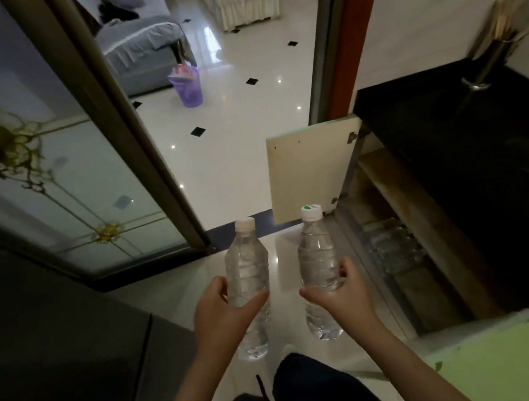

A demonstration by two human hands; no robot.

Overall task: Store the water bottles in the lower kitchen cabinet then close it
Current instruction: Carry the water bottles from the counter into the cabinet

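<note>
Step in hand: carry-in. We had one bottle per hand, both just outside the open cabinet (433,292) under the black bench (450,142), and neither was stored yet.

- Left hand (218,310): fingers (218,287) and thumb curled round the middle of the plain-capped bottle (246,266), clamped on it. The bottle was roughly upright and clear of the floor (242,142).
- Right hand (339,294): the same wrap grip on the green-marked-cap bottle (317,250), with the fingers (346,267) closed round its far side. This bottle was the nearer of the two to the cabinet opening.
- The two bottles were side by side and apart, not touching.
- Cabinet: the far door (307,174) was swung wide open. The near door (499,361) was also open, at lower right. A cluster of clear bottles (393,247) already sat inside on the bottom level. It was dim in there, so we couldn't count them.

Our read on the next move: swing right and lower the right-hand bottle in first, onto the bare cabinet bottom on the near side of the stored cluster, then follow with the left. Both doors need closing after that.

Risks: knocking over the stored bottles, or clipping the frame on entry.
</note>
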